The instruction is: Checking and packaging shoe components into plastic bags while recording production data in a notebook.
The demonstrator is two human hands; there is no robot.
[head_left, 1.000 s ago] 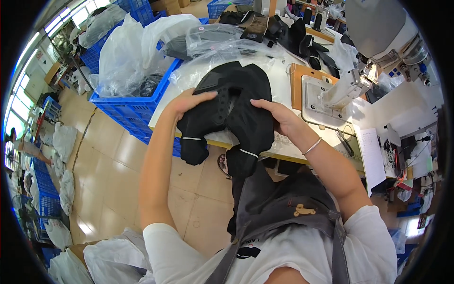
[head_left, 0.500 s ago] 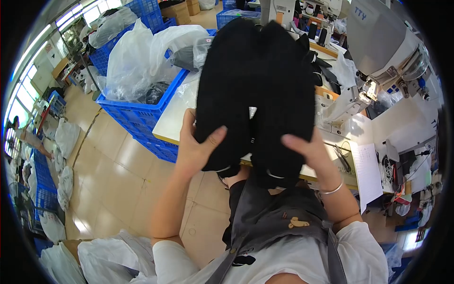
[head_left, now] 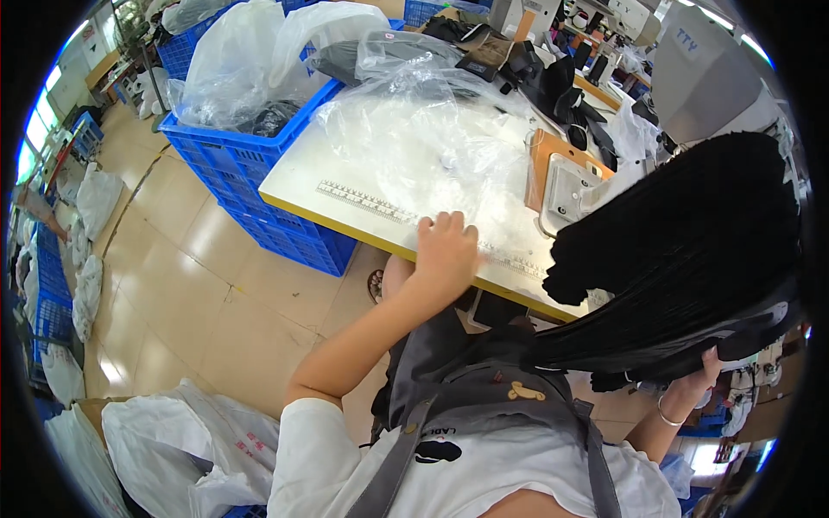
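A thick stack of black fabric pieces (head_left: 682,242), its layered edges showing, is tilted at the right, above the front of the table. My right hand (head_left: 696,382) grips it from beneath at its lower right edge; most of those fingers are hidden behind the fabric. My left hand (head_left: 449,250) is away from the stack, at the table's front edge beside a printed ruler strip (head_left: 367,200). Its fingers are slightly bent and a little apart on the tabletop, with nothing visible in them. Clear plastic sheeting (head_left: 423,129) lies crumpled beyond it.
The white table (head_left: 298,177) has a yellow front edge. At its left stand stacked blue crates (head_left: 233,160) with plastic bags. A sewing machine (head_left: 704,73) rises at the right, partly covered by the stack. Dark pieces (head_left: 561,95) lie farther back. White sacks (head_left: 190,440) sit at lower left.
The black stack, held in both hands before me, has swung right and tilted. My left hand has let go and moved to the table edge; my right still holds it.
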